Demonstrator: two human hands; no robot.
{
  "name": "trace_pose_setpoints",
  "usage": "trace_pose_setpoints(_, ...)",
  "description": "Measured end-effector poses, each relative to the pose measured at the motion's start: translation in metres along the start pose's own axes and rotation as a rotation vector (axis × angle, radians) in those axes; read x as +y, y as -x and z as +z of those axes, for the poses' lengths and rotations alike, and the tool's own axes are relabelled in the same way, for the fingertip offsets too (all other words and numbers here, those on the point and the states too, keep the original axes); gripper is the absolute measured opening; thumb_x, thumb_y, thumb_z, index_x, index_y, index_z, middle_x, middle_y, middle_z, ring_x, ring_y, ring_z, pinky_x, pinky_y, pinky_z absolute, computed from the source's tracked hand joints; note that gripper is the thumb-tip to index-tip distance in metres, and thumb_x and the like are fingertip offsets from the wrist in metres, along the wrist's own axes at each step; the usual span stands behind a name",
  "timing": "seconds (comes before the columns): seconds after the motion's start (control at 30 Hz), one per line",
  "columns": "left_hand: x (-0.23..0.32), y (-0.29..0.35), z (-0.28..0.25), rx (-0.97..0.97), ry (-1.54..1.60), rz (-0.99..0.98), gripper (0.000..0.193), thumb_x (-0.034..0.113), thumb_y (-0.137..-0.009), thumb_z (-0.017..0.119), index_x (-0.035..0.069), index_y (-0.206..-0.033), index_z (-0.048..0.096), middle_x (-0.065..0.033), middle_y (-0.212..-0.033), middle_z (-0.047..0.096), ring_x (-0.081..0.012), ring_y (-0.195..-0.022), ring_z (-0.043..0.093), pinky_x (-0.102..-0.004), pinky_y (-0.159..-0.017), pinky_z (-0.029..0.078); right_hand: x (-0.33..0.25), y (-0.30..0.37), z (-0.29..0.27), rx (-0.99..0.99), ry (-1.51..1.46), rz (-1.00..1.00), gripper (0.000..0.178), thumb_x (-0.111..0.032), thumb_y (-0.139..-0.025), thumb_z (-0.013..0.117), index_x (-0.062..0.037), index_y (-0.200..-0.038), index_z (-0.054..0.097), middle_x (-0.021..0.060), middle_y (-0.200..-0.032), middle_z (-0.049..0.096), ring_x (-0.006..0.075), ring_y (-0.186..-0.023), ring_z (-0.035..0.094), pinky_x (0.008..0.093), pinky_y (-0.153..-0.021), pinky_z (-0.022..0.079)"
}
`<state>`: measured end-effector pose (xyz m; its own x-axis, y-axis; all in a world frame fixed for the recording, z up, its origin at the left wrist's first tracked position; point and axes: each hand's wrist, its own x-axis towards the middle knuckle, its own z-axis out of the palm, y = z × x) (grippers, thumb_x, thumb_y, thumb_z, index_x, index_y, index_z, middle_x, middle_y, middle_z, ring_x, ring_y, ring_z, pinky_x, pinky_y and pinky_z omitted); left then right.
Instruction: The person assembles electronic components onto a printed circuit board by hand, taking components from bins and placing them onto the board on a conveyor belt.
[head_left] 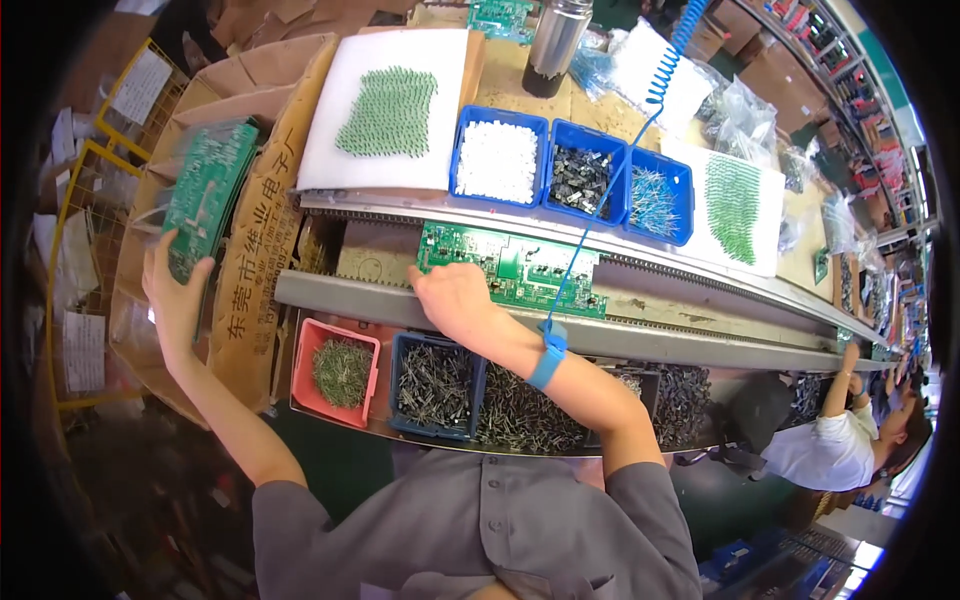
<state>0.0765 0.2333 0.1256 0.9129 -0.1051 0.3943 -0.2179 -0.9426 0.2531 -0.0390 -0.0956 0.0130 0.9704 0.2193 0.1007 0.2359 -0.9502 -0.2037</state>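
Note:
At the left, my left hand (pixel 178 300) reaches into a cardboard box, its thumb and fingers around the near end of upright green circuit boards (pixel 205 180). How many boards it grips cannot be made out. Between the rails in front of me lies another green circuit board (pixel 510 258), flat and fitted with small parts. My right hand (pixel 458 298) is closed at this board's left end, with curled fingers against its edge; the fingertips are partly hidden. A blue wrist strap (pixel 547 365) on my right wrist joins a coiled blue cord (pixel 672 65).
Beyond the rail (pixel 690 270) stand blue bins of white (pixel 497 160), black and blue parts. White foam sheets (pixel 325 110) hold rows of green parts. Nearer me are a pink bin (pixel 335 375), a dark blue bin (pixel 437 385) and loose parts. A person (pixel 830 450) works at the right.

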Motion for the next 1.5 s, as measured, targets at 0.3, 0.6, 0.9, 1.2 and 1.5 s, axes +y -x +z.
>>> trace_pose_setpoints(0.3,0.116,0.037,0.031,-0.297,0.322,0.432,0.072,0.015,-0.055,0.083,0.009,-0.121,0.055,-0.0181,-0.139,0.039,-0.0376,-0.129,0.036,-0.0459,-0.107,0.03,0.076,0.1,-0.035,-0.133,0.063,0.259,0.046,-0.008,-0.079,0.053,-0.0271,-0.12,0.061,0.0073,-0.062,0.063,0.0247,-0.054,0.062,0.0378,-0.048,0.048)
trace_pose_setpoints(0.6,0.2,0.065,0.109,-0.631,0.448,0.767,0.065,0.027,-0.062,0.082,0.012,-0.119,0.057,-0.0197,-0.14,0.035,-0.0395,-0.135,0.026,-0.0539,-0.113,0.016,0.21,0.28,-0.094,0.009,0.194,1.009,0.026,-0.015,-0.086,0.051,-0.0142,-0.106,0.068,0.0192,-0.088,0.067,0.037,-0.082,0.064,0.0462,-0.071,0.051)
trace_pose_setpoints(0.9,0.231,0.073,0.144,-0.647,0.466,0.799,0.062,0.028,-0.063,0.081,0.012,-0.119,0.058,-0.0208,-0.139,0.036,-0.0396,-0.133,0.028,-0.0558,-0.112,0.017,0.194,0.273,-0.102,0.121,-0.089,0.901,0.027,-0.014,-0.085,0.057,-0.0014,-0.108,0.064,0.0257,-0.079,0.062,0.0416,-0.077,0.061,0.0465,-0.07,0.048)
trace_pose_setpoints(1.2,0.235,0.077,0.156,-0.68,0.432,0.867,0.056,0.028,-0.072,0.075,0.012,-0.122,0.056,-0.0172,-0.142,0.035,-0.0382,-0.133,0.029,-0.0541,-0.112,0.021,0.148,0.198,-0.113,0.15,-0.189,0.72,0.025,-0.012,-0.085,0.061,-0.0012,-0.108,0.063,0.0236,-0.077,0.062,0.0398,-0.073,0.06,0.0448,-0.064,0.046)
trace_pose_setpoints(1.5,0.232,0.091,0.162,-0.64,0.418,0.862,0.05,0.028,-0.08,0.069,0.011,-0.125,0.053,-0.0157,-0.141,0.036,-0.0374,-0.133,0.03,-0.0569,-0.11,0.022,0.132,0.062,-0.074,0.449,-0.122,0.129,0.011,-0.01,-0.074,0.069,-0.0093,-0.085,0.069,0.005,-0.086,0.063,0.0252,-0.084,0.054,0.0382,-0.073,0.041)
